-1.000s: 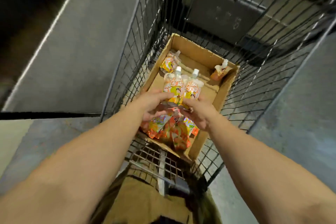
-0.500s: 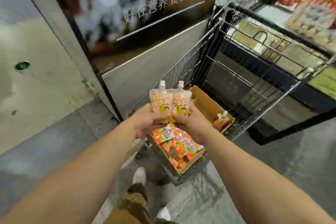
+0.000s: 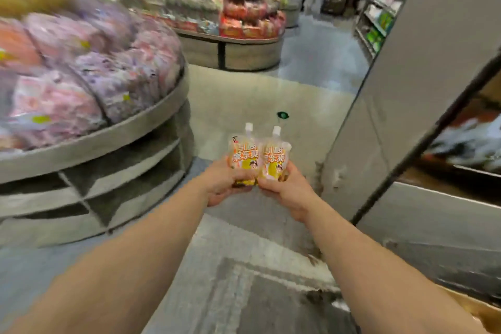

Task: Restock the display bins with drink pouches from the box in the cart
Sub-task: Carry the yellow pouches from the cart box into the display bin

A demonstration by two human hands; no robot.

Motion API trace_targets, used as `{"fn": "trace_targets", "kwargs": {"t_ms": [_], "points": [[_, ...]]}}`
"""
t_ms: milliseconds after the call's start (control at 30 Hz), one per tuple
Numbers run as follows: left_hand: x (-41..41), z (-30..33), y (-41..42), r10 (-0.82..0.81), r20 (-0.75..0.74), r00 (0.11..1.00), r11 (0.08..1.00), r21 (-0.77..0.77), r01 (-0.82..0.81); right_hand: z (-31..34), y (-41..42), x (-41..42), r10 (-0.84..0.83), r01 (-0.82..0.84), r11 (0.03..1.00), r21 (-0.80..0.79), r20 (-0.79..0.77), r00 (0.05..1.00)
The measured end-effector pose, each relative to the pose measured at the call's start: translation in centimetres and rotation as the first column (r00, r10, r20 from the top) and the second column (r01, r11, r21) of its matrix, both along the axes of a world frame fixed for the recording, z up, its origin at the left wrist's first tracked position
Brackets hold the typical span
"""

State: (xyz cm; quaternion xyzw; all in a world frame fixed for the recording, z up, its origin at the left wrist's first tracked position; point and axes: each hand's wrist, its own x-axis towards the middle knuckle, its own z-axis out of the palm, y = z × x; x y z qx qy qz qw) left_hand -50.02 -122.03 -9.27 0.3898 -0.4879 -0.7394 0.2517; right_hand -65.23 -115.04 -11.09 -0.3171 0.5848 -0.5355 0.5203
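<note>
Two orange-and-yellow plastic drink pouches with white screw caps, upright and side by side at centre frame: left pouch [image 3: 243, 154], right pouch [image 3: 274, 158]. Their edges touch or slightly overlap. More pouches may sit behind them; cannot tell.

Left hand [image 3: 226, 184] grips the lower part of the left pouch, fingers curled round its base. Right hand [image 3: 284, 190] grips the lower part of the right pouch the same way. The two hands meet at the knuckles below the pouches, both arms stretched forward.

Round tiered grey display bin [image 3: 108, 141] fills the left of the frame, heaped with blurred pink and purple packets; the pouches are held well clear of it, over the grey tiled floor [image 3: 244, 266]. A second round display [image 3: 252, 46] piled with red goods stands at upper centre. A grey pillar [image 3: 401, 106] runs up the right side. A cardboard corner [image 3: 485, 314] shows at lower right, possibly the box.

Risks, as judged: the grip is low on soft pouches, so the tops could flop and one slip out during a turn. Strong blur suggests fast head movement; the near rim could catch the pouches. Which bin takes this flavour is not readable.
</note>
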Motion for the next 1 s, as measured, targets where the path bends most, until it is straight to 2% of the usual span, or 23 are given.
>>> {"fn": "trace_targets", "kwargs": {"t_ms": [167,300,433,667,833,1000], "points": [[22.8,2.1,-4.7,0.319,0.012,0.948,0.947,-0.050,-0.318,1.8,-10.2,21.6,0.308,-0.308,0.950,-0.058,-0.003,0.951],[40.1,3.0,-5.9,0.540,0.026,0.841,0.839,-0.099,-0.536,2.0,-14.8,39.5,0.501,-0.499,0.863,-0.087,0.014,0.865],[52.9,3.7,-6.2,0.666,0.055,0.744,0.744,-0.110,-0.659,2.7,-17.3,52.6,0.649,-0.646,0.760,-0.076,0.022,0.761],[67.5,2.6,-8.7,0.838,0.009,0.545,0.543,-0.088,-0.835,3.8,-23.1,67.9,0.819,-0.825,0.559,-0.085,-0.099,0.565],[73.9,1.6,-14.2,0.868,-0.006,0.497,0.494,-0.096,-0.864,3.3,-30.3,74.9,0.855,-0.860,0.511,-0.019,-0.093,0.510],[79.4,2.4,-21.7,0.894,-0.030,0.446,0.442,-0.092,-0.892,4.6,-38.9,80.7,0.879,-0.889,0.458,0.025,-0.164,0.448]]}}
